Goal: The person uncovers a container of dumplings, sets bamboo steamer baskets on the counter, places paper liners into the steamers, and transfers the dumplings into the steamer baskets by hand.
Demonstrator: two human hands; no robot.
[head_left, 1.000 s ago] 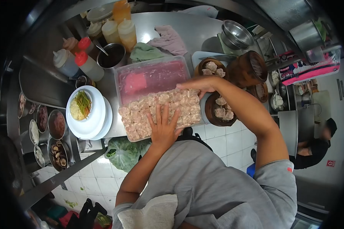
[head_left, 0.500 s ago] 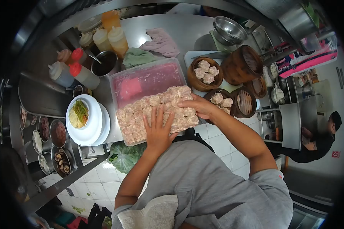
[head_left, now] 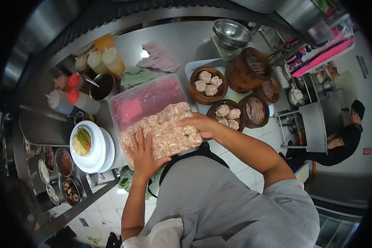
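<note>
Rows of pale dumplings (head_left: pixel 163 130) are packed in a clear plastic tub (head_left: pixel 177 86), whose far part is bare and pinkish. My left hand (head_left: pixel 142 155) lies with its fingers spread on the dumplings at the near left. My right hand (head_left: pixel 200 124) rests at their right side, its fingertips against the dumplings; whether it grips one is hidden. To the right, one bamboo steamer (head_left: pixel 196 94) holds several dumplings, and a second steamer (head_left: pixel 213 111) below it holds several more. Another steamer (head_left: pixel 255 110) beside them shows its bare slats.
Stacked steamers (head_left: pixel 246 72) and metal bowls (head_left: pixel 231 33) stand at the back right. Sauce bottles (head_left: pixel 96 62), a sauce pot (head_left: pixel 103 86) and cloths (head_left: pixel 159 58) lie beyond the tub. White plates (head_left: pixel 89 155) stand left. A person in black (head_left: pixel 347 140) is at the far right.
My right hand has moved from the tub's far right corner onto the dumplings' right side. My left hand has slid left over them. More dumplings show in the steamers. The whole view has shifted.
</note>
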